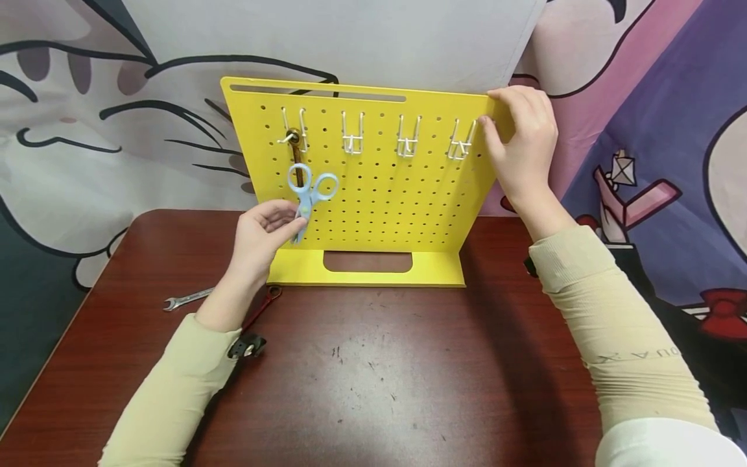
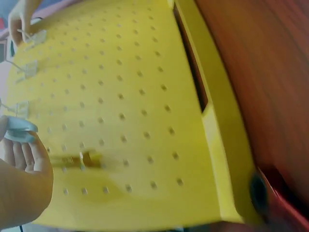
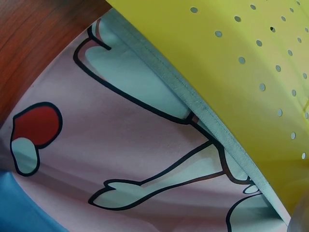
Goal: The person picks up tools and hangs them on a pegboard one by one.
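My left hand [image 1: 265, 230] pinches a pair of light blue scissors [image 1: 305, 201] by the blade end, handle loops up, in front of the yellow pegboard [image 1: 379, 194]. Behind the loops a dark bronze wrench [image 1: 296, 152] hangs from the leftmost white wire hook [image 1: 303, 123]. In the left wrist view, part of the scissors [image 2: 21, 128] shows between thumb and fingers. With thumb in front, my right hand [image 1: 525, 146] grips the board's upper right corner. Three more white hooks [image 1: 353, 139] line the top, with nothing hanging on them.
On the brown table [image 1: 373, 376], a silver wrench [image 1: 187, 299] and a red wrench [image 1: 262, 305] lie by the left forearm, partly covered by it. The pegboard's flat base [image 1: 367, 279] stands on the table. A cartoon-printed cloth [image 1: 187, 143] hangs close behind.
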The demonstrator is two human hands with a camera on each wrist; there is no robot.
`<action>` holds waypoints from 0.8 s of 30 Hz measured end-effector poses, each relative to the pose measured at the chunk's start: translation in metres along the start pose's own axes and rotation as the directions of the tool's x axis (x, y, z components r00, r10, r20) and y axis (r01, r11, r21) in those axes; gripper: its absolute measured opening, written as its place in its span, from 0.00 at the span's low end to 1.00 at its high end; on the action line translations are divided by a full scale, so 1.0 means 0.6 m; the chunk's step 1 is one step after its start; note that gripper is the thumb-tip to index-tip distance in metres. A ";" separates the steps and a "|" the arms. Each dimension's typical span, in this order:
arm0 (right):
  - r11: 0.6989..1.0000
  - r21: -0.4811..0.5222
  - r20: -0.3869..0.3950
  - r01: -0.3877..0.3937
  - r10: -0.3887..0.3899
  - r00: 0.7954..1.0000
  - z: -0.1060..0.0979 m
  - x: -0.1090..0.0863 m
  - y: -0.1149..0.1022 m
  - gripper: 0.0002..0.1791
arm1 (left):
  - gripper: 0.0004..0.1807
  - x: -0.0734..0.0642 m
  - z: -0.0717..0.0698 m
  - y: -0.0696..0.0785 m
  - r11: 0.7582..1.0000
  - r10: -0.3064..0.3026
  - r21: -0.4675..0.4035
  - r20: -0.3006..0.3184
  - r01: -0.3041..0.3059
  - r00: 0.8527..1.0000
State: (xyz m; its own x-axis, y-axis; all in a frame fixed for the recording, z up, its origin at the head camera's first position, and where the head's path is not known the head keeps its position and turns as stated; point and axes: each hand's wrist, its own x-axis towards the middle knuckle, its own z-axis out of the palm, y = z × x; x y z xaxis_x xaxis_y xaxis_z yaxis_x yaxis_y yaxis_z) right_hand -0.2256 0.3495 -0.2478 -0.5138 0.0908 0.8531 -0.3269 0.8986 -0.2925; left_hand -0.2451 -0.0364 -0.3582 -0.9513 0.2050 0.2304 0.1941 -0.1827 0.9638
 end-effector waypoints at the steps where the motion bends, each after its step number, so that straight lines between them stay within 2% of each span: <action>1: 1.000 0.002 -0.002 0.000 0.000 1.000 0.000 0.000 0.000 0.16 | 0.25 0.002 0.008 0.001 1.000 0.003 -0.003 -0.004 -0.003 1.000; 7: 1.000 0.005 -0.002 0.003 -0.003 1.000 0.000 0.000 0.000 0.16 | 0.21 0.013 0.052 0.010 0.998 0.007 -0.062 0.023 -0.006 1.000; 14: 1.000 0.006 -0.004 0.000 0.000 1.000 -0.001 -0.001 0.000 0.16 | 0.16 0.028 0.094 0.014 0.994 -0.023 -0.107 0.077 0.031 0.997; 20: 1.000 0.007 -0.004 0.000 0.000 1.000 -0.001 -0.001 -0.001 0.16 | 0.11 0.040 0.113 0.011 0.991 -0.051 -0.117 0.087 0.061 0.995; 24: 1.000 0.005 -0.003 0.003 -0.003 1.000 -0.002 -0.001 -0.001 0.16 | 0.10 0.048 0.118 0.005 0.989 -0.086 -0.115 0.072 0.094 0.994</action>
State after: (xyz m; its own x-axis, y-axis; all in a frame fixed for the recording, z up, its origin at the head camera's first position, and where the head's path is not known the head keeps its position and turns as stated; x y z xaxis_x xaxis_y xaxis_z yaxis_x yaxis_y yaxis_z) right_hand -0.2243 0.3492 -0.2477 -0.5108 0.0895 0.8551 -0.3320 0.8969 -0.2922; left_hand -0.2551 0.0373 -0.3394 -0.9448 0.2881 0.1559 0.0754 -0.2717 0.9594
